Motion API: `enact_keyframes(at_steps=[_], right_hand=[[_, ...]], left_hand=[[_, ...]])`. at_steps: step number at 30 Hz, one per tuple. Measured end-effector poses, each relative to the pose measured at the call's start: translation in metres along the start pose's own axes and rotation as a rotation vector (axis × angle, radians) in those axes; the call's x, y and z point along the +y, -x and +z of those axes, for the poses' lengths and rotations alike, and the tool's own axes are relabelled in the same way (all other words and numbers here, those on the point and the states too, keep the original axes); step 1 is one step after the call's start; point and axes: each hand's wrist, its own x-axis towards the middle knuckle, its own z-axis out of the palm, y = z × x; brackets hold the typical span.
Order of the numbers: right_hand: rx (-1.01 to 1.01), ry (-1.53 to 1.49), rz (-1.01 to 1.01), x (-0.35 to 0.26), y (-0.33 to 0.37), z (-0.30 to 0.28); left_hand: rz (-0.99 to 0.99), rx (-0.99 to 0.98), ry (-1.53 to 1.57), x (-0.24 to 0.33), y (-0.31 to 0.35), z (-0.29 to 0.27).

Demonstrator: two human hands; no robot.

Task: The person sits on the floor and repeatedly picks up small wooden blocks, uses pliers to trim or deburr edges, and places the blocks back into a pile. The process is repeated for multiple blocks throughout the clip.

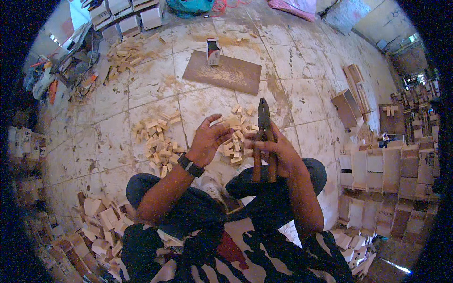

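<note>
My right hand [278, 148] is wrapped round a pair of pliers [264, 125], its dark jaws pointing up and away from me and its brown handles running down toward my lap. To its left, my left hand [205, 144], with a black watch on the wrist, has its fingers curled about a small pale wooden block [230, 123], slightly blurred. Beneath and between both hands lies a heap of small wooden blocks [232, 148] on the floor. A second heap of such blocks [160, 137] lies left of my left hand.
Ahead on the tiled floor [141, 94] lies a brown board [236, 75] with wood dust and a small carton [213, 52] on it. More wood pieces [125, 54] lie far left. Stacked wooden parts [387, 170] line the right; offcuts [106, 221] are piled near left. My legs are crossed.
</note>
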Motion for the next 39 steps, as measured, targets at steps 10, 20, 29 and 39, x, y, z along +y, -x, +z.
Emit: enact_keyframes(at_steps=[10, 20, 29, 39], right_hand=[[0.122, 0.55, -0.13, 0.054, 0.028, 0.028], [-0.044, 0.329, -0.159, 0.05, 0.06, 0.054], [-0.156, 0.225, -0.086, 0.045, 0.069, 0.057], [-0.163, 0.316, -0.095, 0.039, 0.073, 0.052]], left_hand=[[0.084, 0.048, 0.012, 0.019, 0.015, 0.013], [0.588, 0.258, -0.421, 0.007, 0.068, 0.047], [0.767, 0.28, -0.439, -0.006, 0.079, 0.046], [0.831, 0.287, -0.506, -0.01, 0.079, 0.042]])
